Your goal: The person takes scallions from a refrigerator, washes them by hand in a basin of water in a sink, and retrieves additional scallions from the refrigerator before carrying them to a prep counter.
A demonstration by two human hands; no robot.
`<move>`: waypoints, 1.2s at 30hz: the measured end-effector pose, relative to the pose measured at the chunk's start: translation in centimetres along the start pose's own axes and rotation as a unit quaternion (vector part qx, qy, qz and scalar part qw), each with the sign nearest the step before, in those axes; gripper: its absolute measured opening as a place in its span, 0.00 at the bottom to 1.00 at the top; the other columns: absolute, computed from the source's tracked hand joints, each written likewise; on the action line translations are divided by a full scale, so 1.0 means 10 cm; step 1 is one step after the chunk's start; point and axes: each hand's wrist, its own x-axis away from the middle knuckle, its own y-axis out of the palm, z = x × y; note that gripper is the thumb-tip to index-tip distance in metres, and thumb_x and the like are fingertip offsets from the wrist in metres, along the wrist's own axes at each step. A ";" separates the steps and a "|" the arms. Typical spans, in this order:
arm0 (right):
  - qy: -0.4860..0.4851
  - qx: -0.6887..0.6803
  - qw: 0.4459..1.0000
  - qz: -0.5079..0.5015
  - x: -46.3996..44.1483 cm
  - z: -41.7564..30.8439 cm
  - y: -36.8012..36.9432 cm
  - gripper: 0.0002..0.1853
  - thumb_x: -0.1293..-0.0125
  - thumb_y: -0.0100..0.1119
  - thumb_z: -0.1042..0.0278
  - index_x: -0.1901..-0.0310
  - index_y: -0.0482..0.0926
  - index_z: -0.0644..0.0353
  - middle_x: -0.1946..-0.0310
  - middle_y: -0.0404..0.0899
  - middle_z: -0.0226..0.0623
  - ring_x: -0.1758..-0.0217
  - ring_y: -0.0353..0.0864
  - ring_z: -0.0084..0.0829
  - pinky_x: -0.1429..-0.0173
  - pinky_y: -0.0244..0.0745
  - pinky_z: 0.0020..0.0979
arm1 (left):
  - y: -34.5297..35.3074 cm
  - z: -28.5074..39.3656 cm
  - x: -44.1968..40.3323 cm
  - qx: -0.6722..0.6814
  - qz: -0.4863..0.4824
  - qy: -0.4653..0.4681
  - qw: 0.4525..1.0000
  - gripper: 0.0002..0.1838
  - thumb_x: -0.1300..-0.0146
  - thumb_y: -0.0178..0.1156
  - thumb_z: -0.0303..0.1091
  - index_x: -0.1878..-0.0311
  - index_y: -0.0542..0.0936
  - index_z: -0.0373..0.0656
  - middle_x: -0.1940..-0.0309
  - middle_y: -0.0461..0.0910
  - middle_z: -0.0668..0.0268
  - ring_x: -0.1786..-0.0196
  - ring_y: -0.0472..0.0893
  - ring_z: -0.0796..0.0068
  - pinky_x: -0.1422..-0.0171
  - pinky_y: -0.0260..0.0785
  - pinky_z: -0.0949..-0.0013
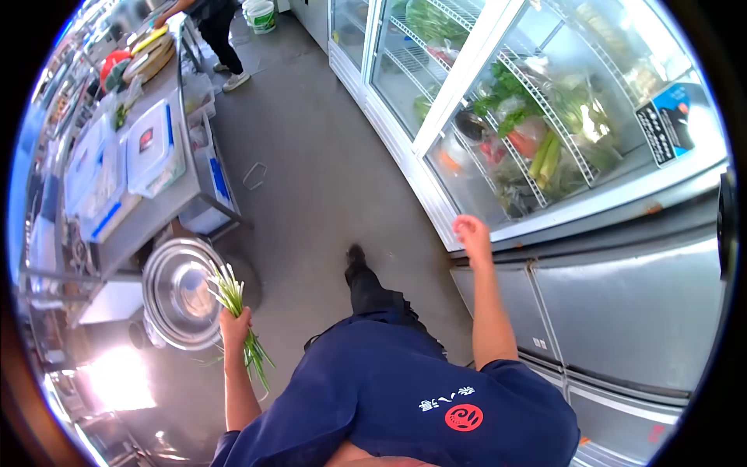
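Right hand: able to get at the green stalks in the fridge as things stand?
Probably not yet. The right hand looks empty and is near the fridge, but the glass door looks shut between it and the green stalks. The door seems the main obstacle.

A gray floor (311, 132) is running between the left grip (236, 325) and the right grip (472, 233) and is extending ahead of both. A metal tabletop (152, 222) is standing forward and to the left of the left grip. Behind and left of that grip, a patch of white glare (123, 379) is shining. Ahead and right of the right grip, a white-framed cooler (459, 93) is showing wire shelves (548, 117) through its glass doors. Steel-fronted cabinets (630, 311) are lining the side to the right of the right grip, their surfaces reflecting light.
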 end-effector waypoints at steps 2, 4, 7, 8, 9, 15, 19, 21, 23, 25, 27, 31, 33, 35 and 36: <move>-0.037 -0.023 0.999 0.027 -0.70 -0.25 0.05 0.10 0.27 0.57 0.74 0.48 0.82 0.59 0.56 0.87 0.29 0.54 0.85 0.21 0.55 0.77 0.24 | 0.00 0.05 -0.41 -0.010 0.009 0.008 1.000 0.09 0.40 0.64 0.31 0.72 0.79 0.36 0.83 0.78 0.66 0.80 0.78 0.76 0.74 0.69 0.68; -0.062 -0.018 0.997 0.046 -1.46 -0.53 0.03 0.12 0.27 0.58 0.75 0.45 0.82 0.59 0.54 0.87 0.29 0.53 0.84 0.21 0.55 0.77 0.24 | 0.04 0.52 -0.75 -0.006 0.012 -0.012 1.000 0.09 0.41 0.66 0.30 0.72 0.79 0.36 0.83 0.78 0.65 0.80 0.79 0.75 0.74 0.69 0.68; -0.113 -0.032 0.989 0.089 -2.53 -1.18 0.18 0.15 0.28 0.59 0.77 0.42 0.81 0.60 0.53 0.86 0.29 0.52 0.84 0.22 0.54 0.76 0.22 | 0.03 0.89 -1.31 -0.038 0.015 0.009 0.999 0.07 0.41 0.64 0.30 0.70 0.79 0.36 0.82 0.78 0.66 0.80 0.79 0.75 0.74 0.70 0.68; -0.174 -0.044 0.976 0.123 -2.96 -1.32 0.24 0.16 0.31 0.59 0.77 0.42 0.81 0.62 0.56 0.87 0.33 0.55 0.85 0.26 0.54 0.77 0.26 | 0.07 1.02 -1.51 -0.011 0.017 -0.014 1.000 0.07 0.41 0.63 0.30 0.70 0.79 0.36 0.82 0.79 0.65 0.79 0.79 0.75 0.73 0.71 0.68; -0.235 -0.053 0.958 0.157 -3.34 -1.43 0.29 0.17 0.34 0.58 0.77 0.43 0.82 0.64 0.58 0.88 0.36 0.58 0.86 0.30 0.53 0.79 0.30 | 0.06 1.13 -1.68 -0.017 0.011 -0.013 1.000 0.07 0.41 0.63 0.30 0.70 0.79 0.36 0.82 0.79 0.65 0.79 0.79 0.75 0.73 0.71 0.68; -0.167 0.071 0.919 0.351 -4.70 -1.94 0.66 0.19 0.43 0.66 0.65 0.51 0.80 0.65 0.57 0.86 0.48 0.56 0.86 0.46 0.49 0.78 0.41 | 0.37 1.81 -3.25 0.007 -0.070 0.018 0.997 0.07 0.38 0.64 0.29 0.68 0.77 0.37 0.81 0.78 0.65 0.79 0.78 0.76 0.74 0.69 0.69; -0.161 0.136 0.848 0.486 -4.64 -2.19 0.85 0.15 0.42 0.69 0.62 0.59 0.78 0.62 0.66 0.82 0.43 0.62 0.83 0.47 0.53 0.77 0.44 | 0.46 2.40 -4.26 -0.030 -0.121 0.039 0.991 0.07 0.40 0.64 0.29 0.68 0.76 0.36 0.80 0.78 0.66 0.80 0.78 0.75 0.74 0.69 0.68; -0.140 0.136 0.828 0.525 -4.66 -2.32 0.97 0.15 0.42 0.70 0.60 0.61 0.77 0.61 0.68 0.81 0.43 0.64 0.82 0.48 0.55 0.76 0.44 | 0.63 2.58 -4.94 -0.057 -0.157 0.092 0.982 0.06 0.41 0.62 0.28 0.68 0.76 0.36 0.80 0.78 0.66 0.80 0.78 0.75 0.74 0.70 0.67; -0.093 0.181 0.799 0.566 -4.63 -2.34 1.01 0.16 0.40 0.71 0.60 0.64 0.76 0.61 0.70 0.80 0.44 0.66 0.81 0.48 0.56 0.74 0.45 | 0.79 2.86 -5.44 -0.087 -0.200 0.139 0.966 0.06 0.41 0.61 0.28 0.68 0.77 0.35 0.81 0.78 0.65 0.80 0.78 0.74 0.74 0.70 0.65; -0.073 0.182 0.791 0.579 -4.54 -2.36 1.14 0.17 0.39 0.72 0.60 0.66 0.74 0.62 0.72 0.79 0.44 0.67 0.80 0.48 0.58 0.73 0.46 | 0.98 3.22 -5.95 -0.072 -0.252 0.144 0.954 0.06 0.42 0.61 0.28 0.67 0.77 0.35 0.81 0.78 0.65 0.80 0.79 0.73 0.73 0.70 0.65; -0.061 0.244 0.763 0.595 -4.33 -2.31 1.40 0.17 0.38 0.72 0.61 0.66 0.74 0.62 0.71 0.79 0.42 0.67 0.79 0.47 0.58 0.73 0.45 | 1.21 3.50 -6.42 -0.089 -0.296 0.196 0.931 0.06 0.41 0.61 0.28 0.67 0.77 0.35 0.81 0.77 0.65 0.80 0.78 0.73 0.74 0.70 0.64; -0.088 0.128 0.794 0.588 -3.50 -2.19 2.12 0.13 0.35 0.70 0.67 0.57 0.77 0.65 0.65 0.80 0.43 0.63 0.81 0.38 0.56 0.75 0.39 | 1.71 4.29 -6.85 -0.115 -0.379 0.226 0.890 0.06 0.40 0.61 0.26 0.61 0.78 0.34 0.81 0.76 0.65 0.80 0.77 0.76 0.75 0.69 0.65; -0.047 0.138 0.802 0.579 -2.85 -2.16 2.45 0.16 0.34 0.69 0.68 0.50 0.78 0.68 0.59 0.82 0.45 0.59 0.83 0.34 0.52 0.78 0.36 | 2.02 4.57 -6.88 -0.109 -0.409 0.233 0.875 0.08 0.40 0.62 0.26 0.59 0.78 0.34 0.81 0.76 0.66 0.80 0.77 0.76 0.75 0.69 0.66; -0.044 0.135 0.789 0.598 -2.23 -2.06 2.74 0.19 0.34 0.71 0.69 0.47 0.78 0.69 0.56 0.83 0.42 0.54 0.83 0.32 0.47 0.78 0.36 | 2.29 4.80 -6.83 -0.112 -0.446 0.262 0.849 0.08 0.39 0.62 0.27 0.59 0.78 0.34 0.81 0.76 0.66 0.80 0.77 0.76 0.75 0.69 0.66; -0.023 0.046 0.788 0.613 -1.92 -2.01 2.90 0.21 0.35 0.72 0.70 0.45 0.77 0.69 0.54 0.83 0.41 0.53 0.83 0.34 0.45 0.79 0.36 | 2.43 4.89 -6.78 -0.113 -0.463 0.266 0.838 0.08 0.39 0.62 0.28 0.59 0.78 0.34 0.81 0.76 0.67 0.80 0.77 0.76 0.74 0.70 0.66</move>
